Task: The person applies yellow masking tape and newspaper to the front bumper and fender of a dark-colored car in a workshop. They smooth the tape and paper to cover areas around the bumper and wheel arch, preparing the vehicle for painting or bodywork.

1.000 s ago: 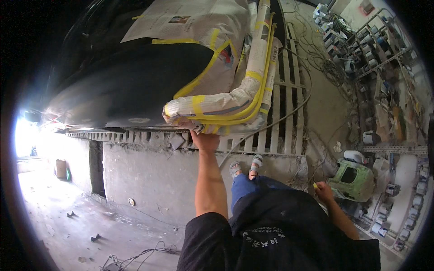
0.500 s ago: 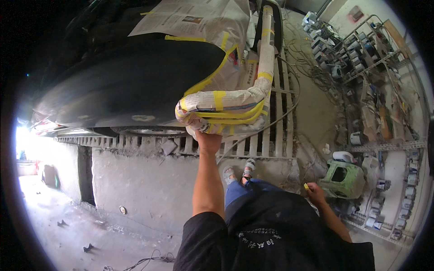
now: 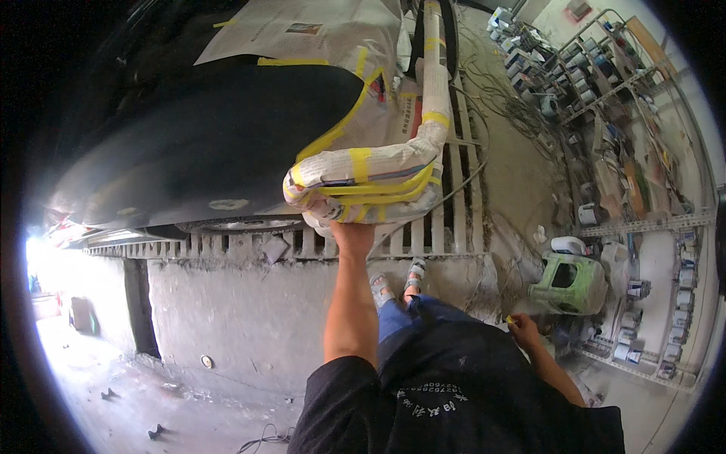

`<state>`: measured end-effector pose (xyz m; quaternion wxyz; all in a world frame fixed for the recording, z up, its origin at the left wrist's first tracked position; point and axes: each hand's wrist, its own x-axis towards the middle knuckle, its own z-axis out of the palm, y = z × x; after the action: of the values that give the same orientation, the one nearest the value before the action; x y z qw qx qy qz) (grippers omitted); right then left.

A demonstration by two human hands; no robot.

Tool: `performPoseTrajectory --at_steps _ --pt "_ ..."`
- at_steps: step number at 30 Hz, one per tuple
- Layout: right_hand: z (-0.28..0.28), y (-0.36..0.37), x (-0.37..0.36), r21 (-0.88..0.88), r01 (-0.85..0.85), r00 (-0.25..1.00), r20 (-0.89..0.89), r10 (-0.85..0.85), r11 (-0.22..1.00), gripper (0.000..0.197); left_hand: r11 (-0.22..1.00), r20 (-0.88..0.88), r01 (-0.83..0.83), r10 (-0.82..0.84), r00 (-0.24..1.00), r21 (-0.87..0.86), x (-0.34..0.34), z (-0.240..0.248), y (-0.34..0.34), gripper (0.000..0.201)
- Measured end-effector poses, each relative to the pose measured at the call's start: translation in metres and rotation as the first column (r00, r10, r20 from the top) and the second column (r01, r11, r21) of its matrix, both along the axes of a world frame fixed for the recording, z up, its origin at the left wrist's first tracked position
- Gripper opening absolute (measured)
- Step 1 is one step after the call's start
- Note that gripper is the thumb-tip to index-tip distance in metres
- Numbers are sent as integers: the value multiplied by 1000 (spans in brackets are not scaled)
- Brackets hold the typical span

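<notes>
Wrapped part [image 3: 378,168] is met at its near edge by left hand [image 3: 352,237], fingers hidden, grip undetermined; yellow piece [image 3: 510,321] is pinched in right hand [image 3: 523,330].

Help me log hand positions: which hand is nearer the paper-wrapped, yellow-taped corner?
Left. The left hand is at the lower edge of the paper-wrapped corner, fingers hidden; the right hand is well apart from it, farther right, holding a small yellow piece.
</notes>
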<state>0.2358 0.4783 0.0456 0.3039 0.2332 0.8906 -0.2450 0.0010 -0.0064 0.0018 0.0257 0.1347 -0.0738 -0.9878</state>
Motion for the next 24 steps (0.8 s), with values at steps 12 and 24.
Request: performPoseTrajectory --at_steps 12,24 --pt "-20 9 20 -22 54 989 -136 -56 998 34 993 59 -87 82 995 83 6 -14 11 71" --pt "-53 56 40 -188 231 958 -130 -257 955 31 969 87 -244 247 965 -44 5 -12 32 69"
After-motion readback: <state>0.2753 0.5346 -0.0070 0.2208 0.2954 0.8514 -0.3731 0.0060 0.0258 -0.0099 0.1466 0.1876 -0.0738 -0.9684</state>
